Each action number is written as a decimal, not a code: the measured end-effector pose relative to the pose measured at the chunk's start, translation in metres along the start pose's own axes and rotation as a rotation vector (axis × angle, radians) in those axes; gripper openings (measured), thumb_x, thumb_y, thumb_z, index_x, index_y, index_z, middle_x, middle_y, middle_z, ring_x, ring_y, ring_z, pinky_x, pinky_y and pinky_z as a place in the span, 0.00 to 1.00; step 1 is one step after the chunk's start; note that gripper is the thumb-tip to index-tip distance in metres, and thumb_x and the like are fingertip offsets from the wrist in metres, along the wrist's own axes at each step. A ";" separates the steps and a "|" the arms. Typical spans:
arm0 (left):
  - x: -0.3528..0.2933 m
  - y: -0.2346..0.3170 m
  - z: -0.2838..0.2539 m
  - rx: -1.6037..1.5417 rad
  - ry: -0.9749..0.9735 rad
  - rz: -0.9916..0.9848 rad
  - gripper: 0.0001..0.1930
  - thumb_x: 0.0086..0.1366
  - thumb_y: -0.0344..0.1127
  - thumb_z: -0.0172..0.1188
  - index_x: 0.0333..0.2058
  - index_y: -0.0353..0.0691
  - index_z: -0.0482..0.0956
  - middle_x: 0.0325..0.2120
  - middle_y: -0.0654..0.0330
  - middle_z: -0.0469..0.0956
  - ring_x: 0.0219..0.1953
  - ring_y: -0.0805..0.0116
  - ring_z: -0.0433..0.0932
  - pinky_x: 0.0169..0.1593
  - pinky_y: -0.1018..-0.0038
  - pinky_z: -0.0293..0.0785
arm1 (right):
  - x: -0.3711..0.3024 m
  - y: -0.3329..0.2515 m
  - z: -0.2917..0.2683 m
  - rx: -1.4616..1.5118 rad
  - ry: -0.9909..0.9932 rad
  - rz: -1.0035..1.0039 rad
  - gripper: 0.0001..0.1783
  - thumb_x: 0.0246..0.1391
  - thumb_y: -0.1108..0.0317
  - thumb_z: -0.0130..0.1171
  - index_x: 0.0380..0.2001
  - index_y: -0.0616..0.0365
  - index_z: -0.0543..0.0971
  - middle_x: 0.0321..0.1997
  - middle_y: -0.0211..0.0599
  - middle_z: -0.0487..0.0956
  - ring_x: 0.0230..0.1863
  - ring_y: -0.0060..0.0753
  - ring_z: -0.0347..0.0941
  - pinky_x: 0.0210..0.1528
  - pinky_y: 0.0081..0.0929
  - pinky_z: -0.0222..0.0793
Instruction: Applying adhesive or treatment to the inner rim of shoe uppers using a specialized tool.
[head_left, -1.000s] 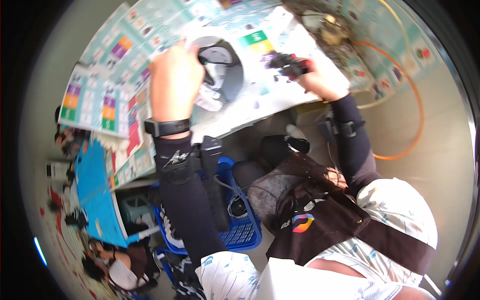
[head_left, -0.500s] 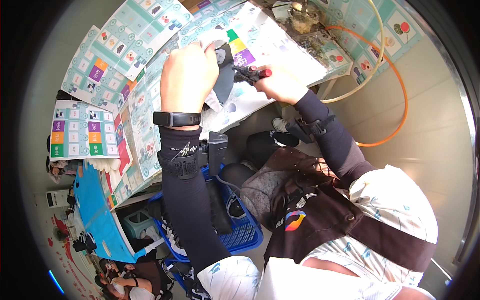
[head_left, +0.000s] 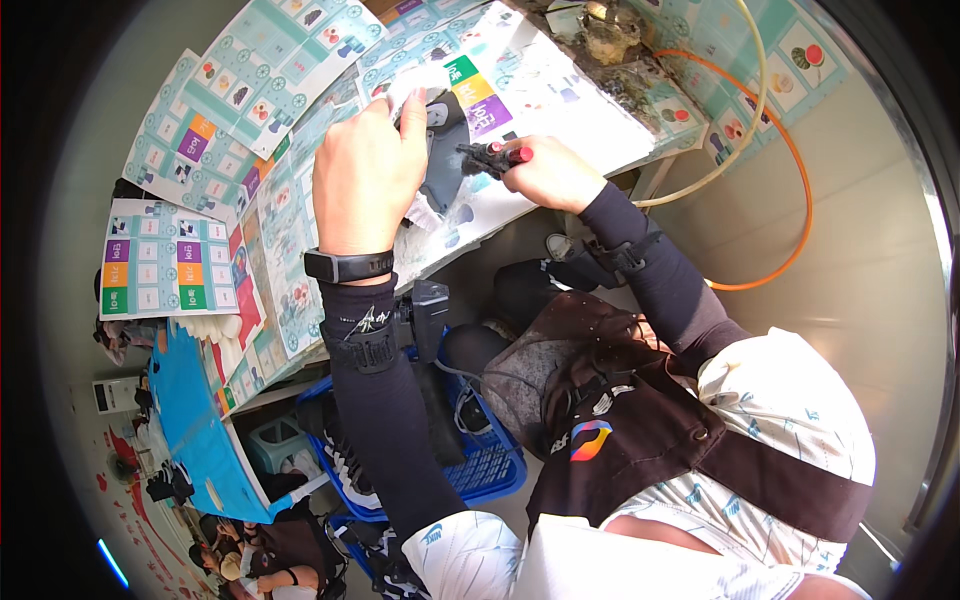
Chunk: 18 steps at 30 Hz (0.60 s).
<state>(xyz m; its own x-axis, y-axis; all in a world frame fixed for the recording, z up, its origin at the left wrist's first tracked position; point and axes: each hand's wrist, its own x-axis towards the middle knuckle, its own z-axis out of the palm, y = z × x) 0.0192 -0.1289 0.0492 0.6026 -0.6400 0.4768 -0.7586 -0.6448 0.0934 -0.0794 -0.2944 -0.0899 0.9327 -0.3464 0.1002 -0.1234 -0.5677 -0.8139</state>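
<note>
My left hand (head_left: pixel 365 180) is closed at the left side of a dark grey, shoe-like piece (head_left: pixel 445 170), its fingers gripping the piece's upper end beside something white. Part of that piece is hidden behind the hand. To its right, my right hand (head_left: pixel 555 178) is closed round a small black tool (head_left: pixel 486 158) with a red end. The tool's dark tip points left and lies close to the grey piece; whether they touch I cannot tell. Both hands are over the bench (head_left: pixel 560 100), which is covered with printed paper.
Printed sheets (head_left: pixel 165 258) overhang the bench's left side. Below it stands a blue basket (head_left: pixel 497 470) holding dark shoes. An orange hose (head_left: pixel 803 190) and a cream hose (head_left: pixel 762 90) loop down at the right. Another person (head_left: pixel 285 565) is at the lower left, near a blue-topped table (head_left: pixel 190 400).
My left hand has shifted slightly left and down, and more of the grey piece shows. My right hand has moved a little left and down with the tool, its tip now nearer the piece.
</note>
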 end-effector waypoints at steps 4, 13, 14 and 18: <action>0.000 -0.002 -0.003 -0.033 -0.077 -0.040 0.32 0.77 0.59 0.52 0.42 0.28 0.86 0.31 0.33 0.83 0.39 0.32 0.84 0.45 0.47 0.80 | -0.001 -0.001 0.002 0.019 0.008 0.022 0.15 0.50 0.65 0.51 0.28 0.66 0.83 0.35 0.66 0.82 0.43 0.70 0.80 0.51 0.56 0.75; -0.017 -0.012 -0.009 -0.174 -0.084 -0.075 0.26 0.77 0.53 0.55 0.43 0.30 0.85 0.32 0.35 0.83 0.39 0.33 0.84 0.43 0.48 0.79 | 0.003 -0.003 0.002 0.036 0.007 0.000 0.14 0.48 0.66 0.52 0.28 0.66 0.83 0.35 0.66 0.82 0.44 0.70 0.80 0.52 0.55 0.75; -0.020 -0.012 -0.010 -0.269 -0.102 -0.111 0.25 0.77 0.52 0.56 0.44 0.30 0.84 0.33 0.34 0.83 0.39 0.32 0.83 0.43 0.49 0.78 | 0.004 -0.002 0.002 0.035 0.007 0.000 0.14 0.48 0.66 0.52 0.28 0.66 0.83 0.35 0.66 0.82 0.44 0.70 0.80 0.52 0.55 0.75; -0.040 -0.017 -0.010 -0.383 -0.084 -0.133 0.24 0.78 0.51 0.57 0.48 0.30 0.82 0.35 0.36 0.84 0.40 0.34 0.83 0.44 0.53 0.78 | 0.014 0.003 0.003 0.017 0.010 0.002 0.16 0.49 0.67 0.56 0.37 0.66 0.84 0.34 0.62 0.84 0.41 0.63 0.82 0.49 0.48 0.76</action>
<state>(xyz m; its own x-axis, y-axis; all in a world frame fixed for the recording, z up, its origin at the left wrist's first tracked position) 0.0053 -0.0881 0.0373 0.7076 -0.6035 0.3675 -0.7007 -0.5319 0.4756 -0.0655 -0.2992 -0.0925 0.9289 -0.3552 0.1045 -0.1191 -0.5541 -0.8239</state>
